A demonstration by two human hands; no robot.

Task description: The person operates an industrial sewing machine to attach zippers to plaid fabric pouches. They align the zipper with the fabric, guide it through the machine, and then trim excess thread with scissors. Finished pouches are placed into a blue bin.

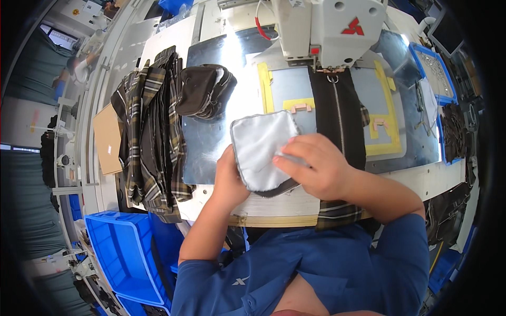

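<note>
A rounded, pale grey fabric panel [263, 150] with a dark edge is held up above the front of the table. Dark fabric with a toothed edge shows beneath its lower rim. My left hand [230, 176] grips the panel's left side, its fingertips hidden behind it. Over the panel's right part, my right hand [321, 166] pinches at the pale surface with thumb and forefinger. Just to the right, a dark fabric strip with a zipper [337, 116] runs from under the sewing machine head [337, 31] to the table's front edge, where its plaid end hangs over.
Plaid and dark fabric pieces [153, 137] are piled on the left, beside a stack of dark rounded pieces [205, 89]. Yellow tape [266, 87] marks the plate under the machine. A blue crate [118, 258] stands lower left; a blue-rimmed tray [435, 71] lies far right.
</note>
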